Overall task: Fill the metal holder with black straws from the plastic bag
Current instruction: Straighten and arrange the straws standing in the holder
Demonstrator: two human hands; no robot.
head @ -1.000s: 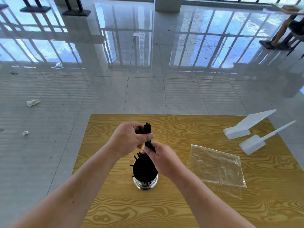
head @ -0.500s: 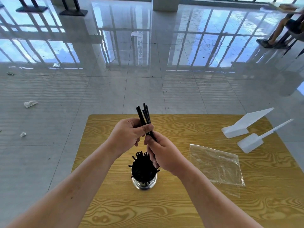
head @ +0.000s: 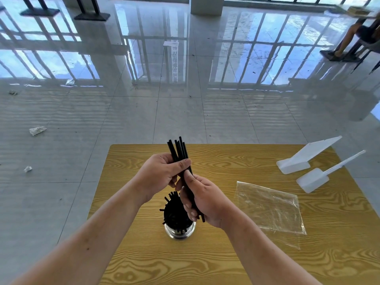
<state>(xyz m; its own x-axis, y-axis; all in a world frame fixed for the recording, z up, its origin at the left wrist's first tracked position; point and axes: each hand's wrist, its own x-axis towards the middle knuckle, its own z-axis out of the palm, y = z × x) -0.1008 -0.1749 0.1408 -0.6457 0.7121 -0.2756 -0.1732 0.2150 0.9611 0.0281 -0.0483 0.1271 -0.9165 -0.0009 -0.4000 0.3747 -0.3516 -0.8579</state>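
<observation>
A small bundle of black straws (head: 178, 149) is held above the table by both hands. My left hand (head: 159, 175) grips the bundle near its upper part, thumb across the front. My right hand (head: 202, 200) grips the lower part, the straw ends poking out below the palm. Right under the hands stands the shiny metal holder (head: 180, 232), packed with black straws (head: 173, 214) whose tips splay over its rim. The clear plastic bag (head: 269, 208) lies flat on the table to the right, and looks empty.
The wooden table (head: 226, 262) carries two white plastic scoop-like pieces (head: 302, 159) at its far right. Beyond the table's far edge is glossy tiled floor with paper scraps (head: 37, 130). A seated person's legs (head: 349, 40) show at the top right.
The bundle has come up out of the holder: a second ago only its tips showed above my left hand, now it stands well clear. Both hands have risen slightly.
</observation>
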